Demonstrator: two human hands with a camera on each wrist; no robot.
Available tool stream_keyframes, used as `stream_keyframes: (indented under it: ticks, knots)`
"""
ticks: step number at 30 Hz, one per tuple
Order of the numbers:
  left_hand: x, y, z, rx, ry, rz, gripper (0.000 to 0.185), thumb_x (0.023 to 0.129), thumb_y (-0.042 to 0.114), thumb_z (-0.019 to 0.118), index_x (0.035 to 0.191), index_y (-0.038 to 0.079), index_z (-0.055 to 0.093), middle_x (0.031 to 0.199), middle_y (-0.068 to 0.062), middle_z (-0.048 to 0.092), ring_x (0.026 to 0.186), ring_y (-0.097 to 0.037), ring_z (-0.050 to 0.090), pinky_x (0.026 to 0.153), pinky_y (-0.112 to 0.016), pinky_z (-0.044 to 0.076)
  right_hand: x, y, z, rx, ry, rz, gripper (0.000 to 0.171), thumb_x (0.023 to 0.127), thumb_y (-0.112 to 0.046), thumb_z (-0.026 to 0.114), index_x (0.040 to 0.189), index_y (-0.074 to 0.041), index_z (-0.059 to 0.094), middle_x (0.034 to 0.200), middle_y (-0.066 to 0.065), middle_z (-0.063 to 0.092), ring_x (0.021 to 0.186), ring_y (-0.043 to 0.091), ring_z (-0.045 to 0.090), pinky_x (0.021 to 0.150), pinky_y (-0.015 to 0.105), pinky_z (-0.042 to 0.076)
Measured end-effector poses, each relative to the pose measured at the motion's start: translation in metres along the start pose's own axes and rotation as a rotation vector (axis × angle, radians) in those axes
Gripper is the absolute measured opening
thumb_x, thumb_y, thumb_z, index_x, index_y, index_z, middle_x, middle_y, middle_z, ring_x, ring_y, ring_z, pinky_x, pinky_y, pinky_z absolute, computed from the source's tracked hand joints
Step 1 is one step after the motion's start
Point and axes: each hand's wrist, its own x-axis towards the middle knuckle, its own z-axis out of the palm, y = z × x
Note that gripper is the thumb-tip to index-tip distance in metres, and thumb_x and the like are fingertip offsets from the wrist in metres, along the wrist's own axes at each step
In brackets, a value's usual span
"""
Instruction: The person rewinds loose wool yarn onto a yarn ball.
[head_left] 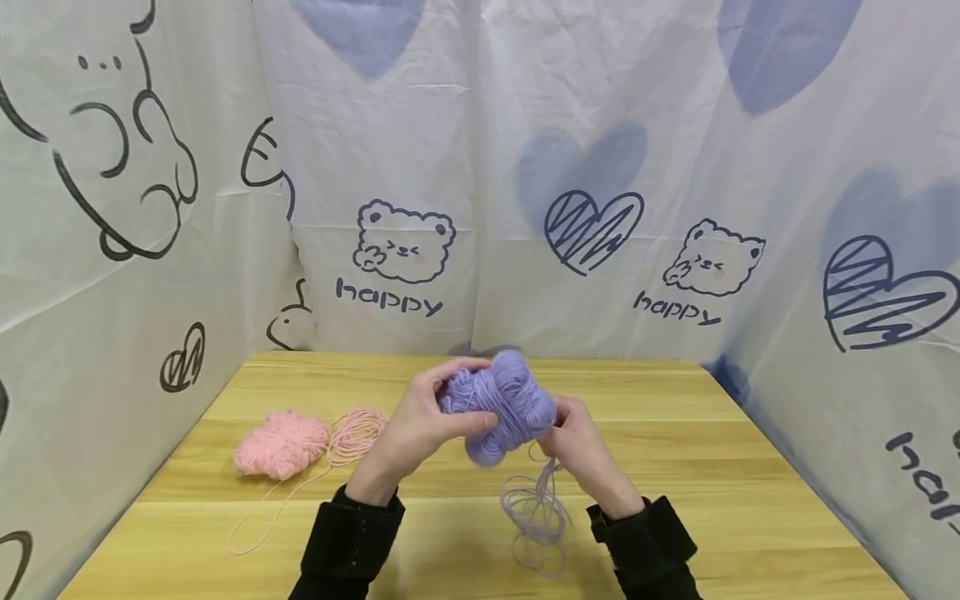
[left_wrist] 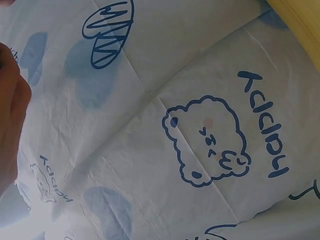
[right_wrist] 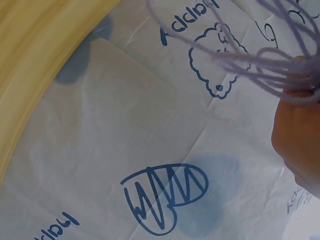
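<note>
A purple yarn skein (head_left: pixel 501 406) is held above the wooden table (head_left: pixel 675 467) in the head view. My left hand (head_left: pixel 427 417) grips its left side, thumb across the front. My right hand (head_left: pixel 573 437) holds its right side, mostly hidden behind the yarn. Loose purple strands (head_left: pixel 534 508) hang from the skein down to the table in a tangle. In the right wrist view the strands (right_wrist: pixel 240 55) run past my right hand (right_wrist: pixel 300 135). The left wrist view shows only the edge of my left hand (left_wrist: pixel 10 125) against the printed cloth.
A pink yarn bundle (head_left: pixel 281 443) with a loose coil and trailing strand (head_left: pixel 352 433) lies on the table's left part. A white printed cloth (head_left: pixel 480 208) with bears and hearts walls the table on three sides.
</note>
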Motion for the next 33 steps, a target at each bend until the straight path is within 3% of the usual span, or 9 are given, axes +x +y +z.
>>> stream_keyframes:
  ticks: [4,7,14,19,26,33]
  knots:
    - [0.000,0.000,-0.002,-0.033,0.048,-0.014,0.058,0.075,0.004,0.075,0.126,0.011,0.049,0.116,-0.014,0.055,0.100,-0.023,0.057,0.081,-0.037,0.054,0.001,0.000,-0.004,-0.026,0.013,-0.014,0.024,0.085,0.006,0.047,0.072,-0.014,0.052,0.056,-0.009,0.034,0.050,0.002,0.032,0.045,0.023,0.026]
    - [0.000,0.000,-0.003,-0.020,0.044,-0.001,0.053,0.074,0.005,0.076,0.121,0.011,0.050,0.111,-0.013,0.056,0.097,-0.024,0.057,0.079,-0.036,0.054,0.001,-0.001,-0.008,-0.025,0.011,-0.019,0.023,0.090,0.001,0.051,0.074,-0.015,0.055,0.058,-0.008,0.035,0.051,0.003,0.033,0.046,0.023,0.026]
    - [0.000,0.002,-0.003,0.065,0.016,0.066,0.044,0.070,0.004,0.078,0.108,0.010,0.056,0.105,-0.009,0.058,0.093,-0.024,0.057,0.078,-0.032,0.052,-0.001,-0.006,-0.020,-0.057,0.089,-0.008,0.017,0.093,-0.010,0.061,0.076,-0.015,0.062,0.058,-0.009,0.040,0.051,0.002,0.035,0.047,0.023,0.030]
    - [0.000,0.001,-0.001,0.145,0.047,0.039,0.043,0.070,0.003,0.078,0.106,0.013,0.056,0.107,-0.011,0.060,0.096,-0.024,0.058,0.079,-0.038,0.055,-0.005,-0.014,-0.024,-0.053,0.143,0.011,0.019,0.092,-0.021,0.065,0.077,-0.010,0.059,0.059,-0.006,0.036,0.051,0.008,0.032,0.049,0.026,0.030]
    - [0.003,-0.003,0.003,0.256,0.203,-0.033,0.042,0.068,0.006,0.079,0.101,0.016,0.055,0.106,-0.010,0.061,0.093,-0.022,0.061,0.075,-0.034,0.056,-0.011,-0.026,-0.018,-0.097,0.162,-0.112,0.017,0.093,-0.017,0.063,0.079,-0.009,0.059,0.058,-0.001,0.033,0.053,0.015,0.032,0.055,0.029,0.032]
    - [0.006,-0.007,0.007,0.235,0.377,-0.027,0.043,0.070,0.010,0.082,0.094,0.011,0.047,0.098,-0.008,0.056,0.090,-0.021,0.057,0.074,-0.033,0.054,-0.014,-0.026,-0.008,-0.171,0.110,-0.319,0.015,0.098,-0.008,0.053,0.087,-0.006,0.063,0.059,0.002,0.034,0.051,0.014,0.031,0.048,0.031,0.030]
